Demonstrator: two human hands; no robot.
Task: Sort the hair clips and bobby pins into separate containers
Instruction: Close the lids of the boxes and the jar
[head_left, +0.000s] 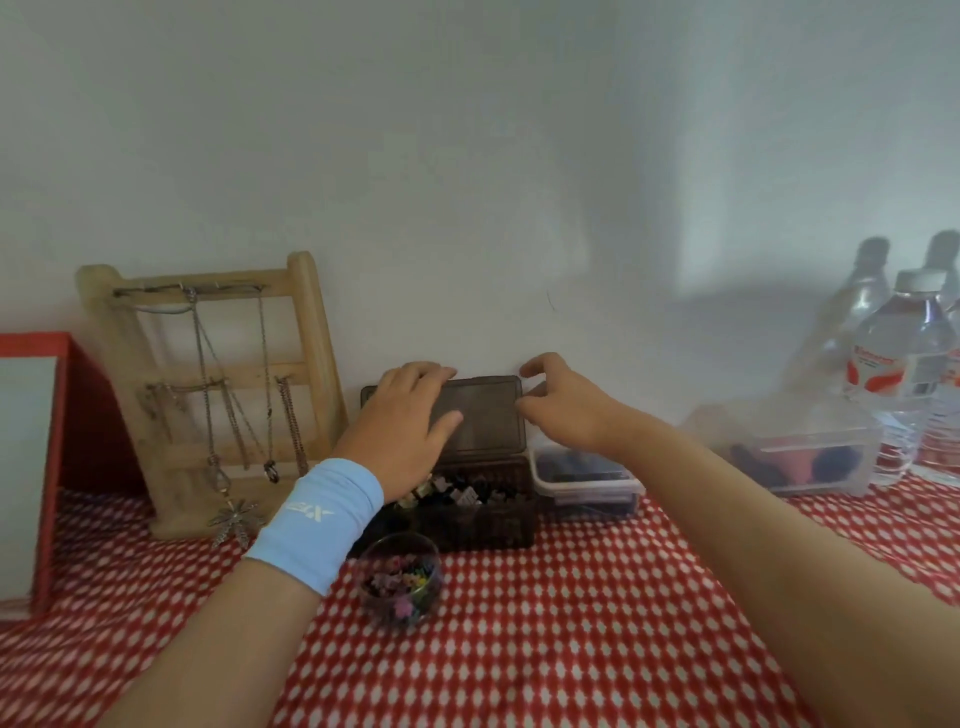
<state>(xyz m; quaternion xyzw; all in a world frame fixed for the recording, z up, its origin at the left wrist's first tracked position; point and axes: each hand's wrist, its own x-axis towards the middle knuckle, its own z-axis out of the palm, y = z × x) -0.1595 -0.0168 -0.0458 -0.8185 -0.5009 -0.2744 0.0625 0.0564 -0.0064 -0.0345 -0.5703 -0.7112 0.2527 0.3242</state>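
Hair clips (457, 493) lie heaped in an open brown box (483, 525) at the middle of the bench (519, 649), which wears a red-and-white patterned cloth.

At the far left a red-framed board (47, 467) stands upright. Beside it a wooden rack (218, 384) leans against the wall, hung with necklaces (234, 415).

Next comes the left hand (400, 421), with a pale blue wristband (317, 519) on its wrist. It lies on the left part of the box's raised lid (488, 415), its fingers (421, 371) fairly straight along the top edge and its thumb flat on the lid's face. In front of the box, just beside it, a glass bowl (400, 577) holds small coloured clips (402, 574).

The right hand (566, 410) is at the lid's right edge with curled fingers; the thumb tip touches that edge, but I cannot tell whether it grips. Below it, touching the box's right side, sits a white-rimmed tub (584, 486) of dark things too blurred to name.

Further right stand a clear tub (789, 447) and several water bottles (904, 374).
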